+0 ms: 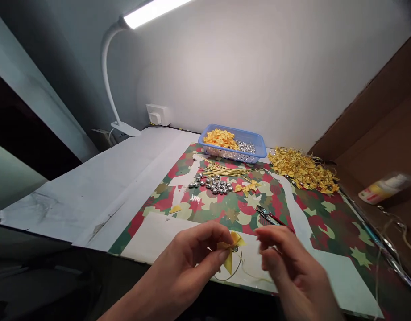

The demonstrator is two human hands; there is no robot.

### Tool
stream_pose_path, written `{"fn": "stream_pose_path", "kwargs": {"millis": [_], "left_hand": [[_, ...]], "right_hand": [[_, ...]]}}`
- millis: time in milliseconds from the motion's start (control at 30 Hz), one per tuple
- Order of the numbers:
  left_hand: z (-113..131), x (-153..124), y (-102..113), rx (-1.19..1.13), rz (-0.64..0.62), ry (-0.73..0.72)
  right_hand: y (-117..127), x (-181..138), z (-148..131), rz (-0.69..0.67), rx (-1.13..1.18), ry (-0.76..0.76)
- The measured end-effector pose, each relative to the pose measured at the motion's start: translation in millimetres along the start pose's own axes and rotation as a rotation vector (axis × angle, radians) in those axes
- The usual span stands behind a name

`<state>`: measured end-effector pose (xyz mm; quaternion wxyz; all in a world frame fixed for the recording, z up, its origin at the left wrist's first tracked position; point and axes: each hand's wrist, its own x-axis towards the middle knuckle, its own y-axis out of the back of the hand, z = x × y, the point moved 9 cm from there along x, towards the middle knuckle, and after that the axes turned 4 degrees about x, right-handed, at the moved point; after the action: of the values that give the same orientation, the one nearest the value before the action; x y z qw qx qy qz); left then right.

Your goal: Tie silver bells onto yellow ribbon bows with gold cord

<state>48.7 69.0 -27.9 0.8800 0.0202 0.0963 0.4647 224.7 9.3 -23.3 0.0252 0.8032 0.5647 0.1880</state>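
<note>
My left hand [200, 261] pinches a yellow ribbon bow [237, 237] between thumb and forefinger, just above the table's front edge. Against the bow sits a small silver bead [235, 248]. A thin gold cord [240, 263] loops down below it. To the right, apart from the bow, my right hand [292, 267] has its fingers curled in and its thumb drawn up to them. Whatever those fingers hold, if anything, is hidden. Behind the right hand lie scissors [270, 215] with dark red handles, partly covered by it.
Loose silver beads [217, 185], gold cords [225, 170] and several yellow bows [248, 188] lie on the patterned mat [192, 209]. Farther back stand a blue basket [232, 154] and a pile of corded bows [302, 169]. A bottle [386, 187] lies right; a lamp [106, 76] rises left.
</note>
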Motion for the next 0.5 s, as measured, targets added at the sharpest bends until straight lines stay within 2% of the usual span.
{"fn": "stream_pose_path", "kwargs": {"millis": [67,133,200,400,500], "left_hand": [[-2.9,2.5,-0.6,-0.036,0.003,0.009],[-6.8,5.2,1.3,-0.043,0.032,0.014],[-11.1,8.2,4.3,-0.016,0.072,0.016],[-16.8,17.5,15.7,0.278,0.178,-0.036],[-23.5,19.0,21.0,0.301,0.169,-0.001]], "right_hand": [[-30.9,0.9,11.9,-0.188,0.124,-0.08],[-53.3,-2.8,16.7,-0.361,0.183,-0.09],[-60.3,-6.2,18.1,-0.421,0.18,-0.062],[-39.7,-2.1,12.0,-0.199,0.185,0.01],[-30.6,5.3,12.6,-0.111,0.211,-0.056]]}}
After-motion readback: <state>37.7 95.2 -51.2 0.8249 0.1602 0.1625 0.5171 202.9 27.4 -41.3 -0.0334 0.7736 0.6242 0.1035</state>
